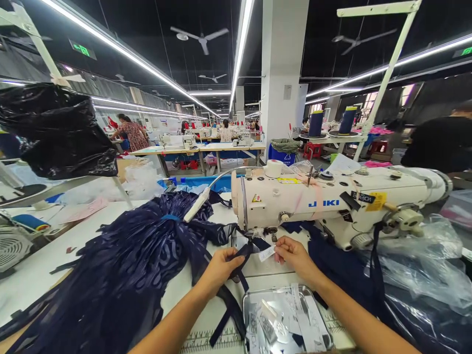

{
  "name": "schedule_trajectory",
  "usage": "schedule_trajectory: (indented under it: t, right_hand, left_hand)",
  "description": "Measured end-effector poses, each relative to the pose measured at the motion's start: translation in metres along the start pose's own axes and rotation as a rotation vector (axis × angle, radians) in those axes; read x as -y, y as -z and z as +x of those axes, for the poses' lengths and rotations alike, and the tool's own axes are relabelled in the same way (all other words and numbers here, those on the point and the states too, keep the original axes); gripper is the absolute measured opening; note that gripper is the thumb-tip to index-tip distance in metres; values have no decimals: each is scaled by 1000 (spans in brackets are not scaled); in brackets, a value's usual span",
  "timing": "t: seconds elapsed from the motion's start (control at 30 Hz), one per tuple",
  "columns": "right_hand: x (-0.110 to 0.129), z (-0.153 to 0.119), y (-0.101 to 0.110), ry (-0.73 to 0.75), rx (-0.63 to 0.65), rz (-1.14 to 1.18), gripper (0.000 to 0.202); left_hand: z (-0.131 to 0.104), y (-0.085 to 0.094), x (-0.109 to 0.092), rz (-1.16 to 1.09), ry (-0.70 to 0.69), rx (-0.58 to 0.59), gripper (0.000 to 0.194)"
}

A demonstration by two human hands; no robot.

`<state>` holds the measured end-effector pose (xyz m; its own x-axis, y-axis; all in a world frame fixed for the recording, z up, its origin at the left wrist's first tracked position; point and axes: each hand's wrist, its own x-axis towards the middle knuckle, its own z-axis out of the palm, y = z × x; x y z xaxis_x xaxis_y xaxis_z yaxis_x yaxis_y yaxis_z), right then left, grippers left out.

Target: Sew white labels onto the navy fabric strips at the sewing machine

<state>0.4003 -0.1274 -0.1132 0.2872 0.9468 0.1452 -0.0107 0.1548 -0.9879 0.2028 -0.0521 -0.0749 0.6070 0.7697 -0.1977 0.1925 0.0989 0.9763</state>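
A small white printed label [267,254] is hovering just in front of the needle area, and the right hand [293,255] is pinching its end between thumb and fingertips. It is probably weighing almost nothing and bending readily, perhaps sliding a little against skin; an edge or corner, away from the print, is seeming the best hold. Beside it, the left hand [222,268] is pinching a narrow navy fabric strip [248,249], which is looking soft, light and liable to twist, so gripping it close to the needle should be keeping it flat. Nearer the body, a metal tray [271,291] is holding more loose labels. Behind the hands, the JUKI sewing machine [291,196] is standing across the table. To the left, a navy fabric bundle [136,260] is spreading out from a blue tie [170,218], likely limp and heavier as a mass.
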Motion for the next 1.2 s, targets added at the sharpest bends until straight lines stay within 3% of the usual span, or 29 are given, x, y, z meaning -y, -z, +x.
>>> schedule_trajectory:
  t: [0.13,0.27,0.43,0.57,0.8,0.97,1.2]
  right_hand:
    - [14,-9,1,-28,116,104,32]
    - [23,-9,-18,-79,154,156,31]
    - [23,4,-40,-115,98,13,33]
    - [14,7,-45,-46,-7,-50,30]
    - [12,2,-56,-20,-132,-66,21]
    - [20,-3,-64,-77,-145,-31,17]
    - [21,-8,-66,-110,-107,63,28]
  left_hand:
    - [7,-5,0,1,28,1,37]
    - [14,-9,-1,67,1,49,37]
    - [18,-8,1,59,22,105,40]
    - [16,-5,-1,20,8,144,42]
    - [12,-6,-6,33,7,87,38]
    - [12,-3,3,-16,40,105,34]
    - [17,4,10,-47,51,142,30]
